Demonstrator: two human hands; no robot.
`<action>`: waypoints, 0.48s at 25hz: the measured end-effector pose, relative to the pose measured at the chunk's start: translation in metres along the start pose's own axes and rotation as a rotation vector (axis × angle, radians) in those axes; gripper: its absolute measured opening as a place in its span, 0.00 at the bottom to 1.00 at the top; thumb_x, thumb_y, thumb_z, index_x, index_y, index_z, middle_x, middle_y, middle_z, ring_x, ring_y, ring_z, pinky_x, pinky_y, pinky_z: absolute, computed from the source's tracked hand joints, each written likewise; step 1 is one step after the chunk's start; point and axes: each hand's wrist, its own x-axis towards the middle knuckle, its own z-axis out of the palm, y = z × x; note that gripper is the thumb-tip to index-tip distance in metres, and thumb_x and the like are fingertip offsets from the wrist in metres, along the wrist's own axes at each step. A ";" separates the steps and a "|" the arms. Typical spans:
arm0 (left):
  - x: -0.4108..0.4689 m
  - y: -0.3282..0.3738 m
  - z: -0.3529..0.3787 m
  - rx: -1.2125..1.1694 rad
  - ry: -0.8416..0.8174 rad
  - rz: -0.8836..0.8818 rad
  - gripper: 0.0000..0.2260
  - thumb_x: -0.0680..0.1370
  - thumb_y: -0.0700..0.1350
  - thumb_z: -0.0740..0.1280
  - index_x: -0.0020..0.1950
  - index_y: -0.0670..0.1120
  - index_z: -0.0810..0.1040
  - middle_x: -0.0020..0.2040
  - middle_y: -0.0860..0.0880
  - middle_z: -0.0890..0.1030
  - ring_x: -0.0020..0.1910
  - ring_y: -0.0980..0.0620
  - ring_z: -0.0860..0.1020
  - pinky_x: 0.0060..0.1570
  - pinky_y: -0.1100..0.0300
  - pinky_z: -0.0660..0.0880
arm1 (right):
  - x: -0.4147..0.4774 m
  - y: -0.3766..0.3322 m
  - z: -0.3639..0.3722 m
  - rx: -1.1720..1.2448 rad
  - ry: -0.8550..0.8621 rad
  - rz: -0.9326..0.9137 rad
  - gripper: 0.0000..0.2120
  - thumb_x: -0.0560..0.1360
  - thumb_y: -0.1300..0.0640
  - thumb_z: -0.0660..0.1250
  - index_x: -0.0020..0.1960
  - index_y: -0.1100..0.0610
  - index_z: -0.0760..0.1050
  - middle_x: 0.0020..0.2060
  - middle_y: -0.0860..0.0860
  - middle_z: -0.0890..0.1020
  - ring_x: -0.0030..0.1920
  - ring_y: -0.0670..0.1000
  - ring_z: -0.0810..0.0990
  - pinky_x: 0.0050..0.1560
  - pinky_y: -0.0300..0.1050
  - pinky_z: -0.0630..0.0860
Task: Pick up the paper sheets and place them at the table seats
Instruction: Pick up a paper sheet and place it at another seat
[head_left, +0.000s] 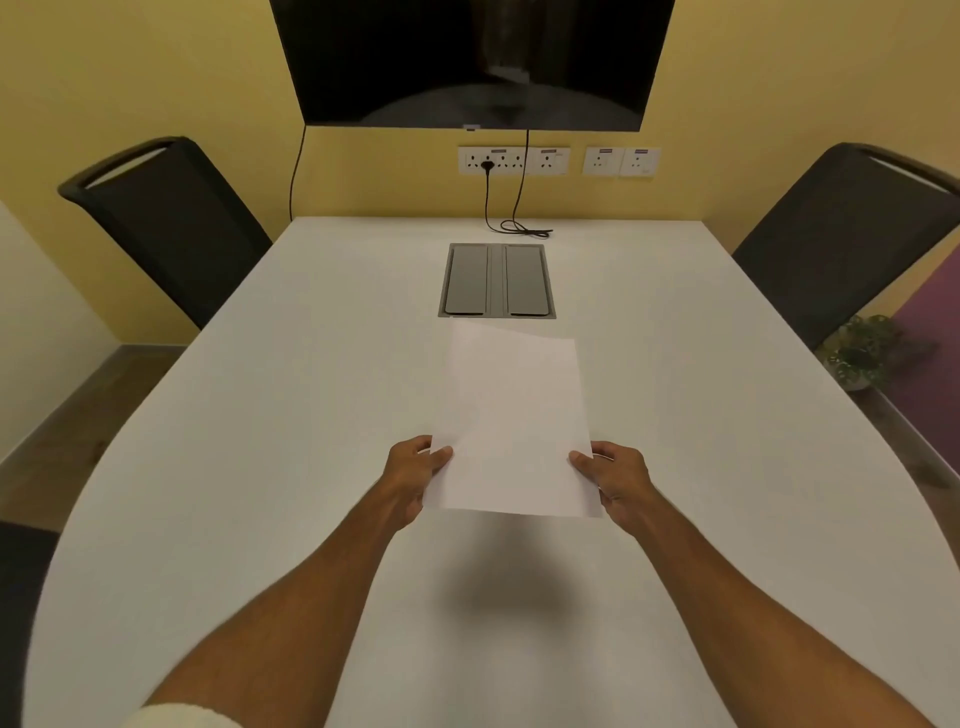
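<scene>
Bare forearms reaching out, left hand (415, 475) and right hand (615, 480) pinching paper sheets (511, 421) by their side edges above white table (260, 441), grey cable hatch (497, 280) just beyond

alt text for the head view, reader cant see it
A left hand and a right hand hold white paper by its side edges above a white table. Beyond it are a grey hatch set in the table, a dark left chair, a dark right chair, and a black screen on the yellow wall.

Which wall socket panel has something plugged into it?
The leftmost, widest socket panel: a black plug sits in it. The three smaller panels to its right show no plug.
</scene>
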 end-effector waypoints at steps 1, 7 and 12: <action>-0.010 0.000 -0.001 0.006 -0.011 -0.005 0.09 0.78 0.37 0.66 0.58 0.40 0.77 0.52 0.43 0.81 0.45 0.45 0.80 0.43 0.54 0.78 | -0.010 0.001 -0.003 0.001 0.013 -0.008 0.14 0.72 0.65 0.71 0.57 0.65 0.77 0.49 0.58 0.82 0.48 0.58 0.81 0.50 0.51 0.78; -0.058 0.008 -0.005 -0.014 -0.147 -0.040 0.09 0.78 0.37 0.65 0.57 0.35 0.78 0.48 0.43 0.83 0.44 0.47 0.82 0.46 0.56 0.81 | -0.078 0.008 -0.028 0.035 0.078 -0.024 0.16 0.71 0.67 0.71 0.59 0.66 0.76 0.50 0.61 0.82 0.46 0.59 0.81 0.49 0.50 0.78; -0.101 0.000 -0.005 0.086 -0.193 0.019 0.09 0.78 0.34 0.63 0.57 0.34 0.77 0.44 0.44 0.81 0.40 0.47 0.80 0.48 0.55 0.78 | -0.148 0.019 -0.041 0.084 0.189 -0.030 0.19 0.70 0.66 0.73 0.60 0.67 0.76 0.52 0.62 0.82 0.49 0.60 0.82 0.56 0.55 0.78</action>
